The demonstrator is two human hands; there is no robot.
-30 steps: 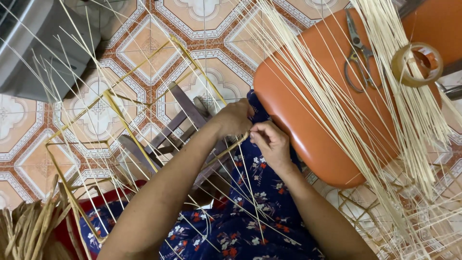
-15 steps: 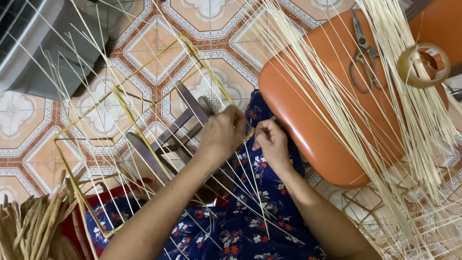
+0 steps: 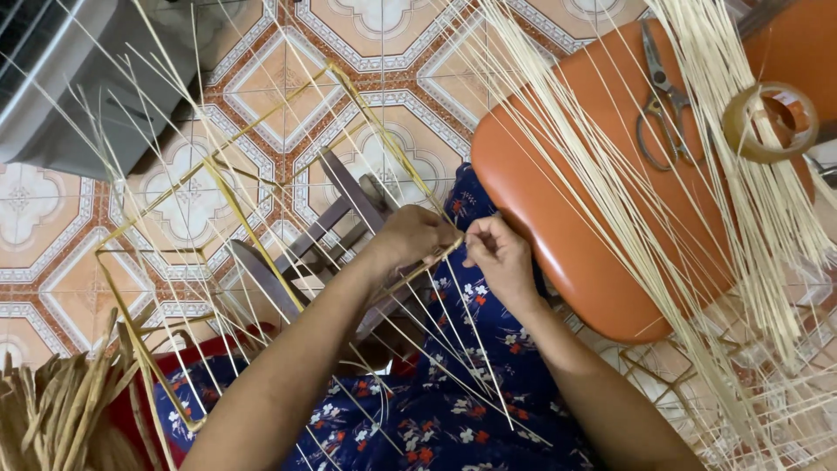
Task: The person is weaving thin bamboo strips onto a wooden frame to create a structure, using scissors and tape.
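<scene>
Hands sit close together now, right over my lap. My left hand (image 3: pixel 414 240) has slid back toward me from the dark wooden slats (image 3: pixel 344 187) it was near a moment ago. Now it is curled shut on a flat yellow strip (image 3: pixel 427 260), pinching it where it bends. My right hand (image 3: pixel 499 253) is just at 3 o'clock from the left one. Its fingertips (image 3: pixel 473 247) are pressed together on a thin pale stick (image 3: pixel 471 327) that runs down over my blue flowered dress (image 3: pixel 453 410).

The yellow strip frame (image 3: pixel 209 187) spreads out toward 10 o'clock, over the patterned floor tiles (image 3: pixel 366 35). It looks a bit more tipped and nearer to me than before. I think that means I have pulled the work in close, so I can tuck the thin stick under the strip at the corner.

At 2 o'clock is the orange stool (image 3: pixel 558 201). Lots of long pale sticks (image 3: pixel 741 218) lie across it. Scissors (image 3: pixel 660 109) rest on it too, and a roll of tape (image 3: pixel 772 120) is at its far side. They have not moved. A bunch of brown reeds (image 3: pixel 57 410) sits at 8 o'clock. A grey box (image 3: pixel 61 87) is at 10 o'clock, far off.
</scene>
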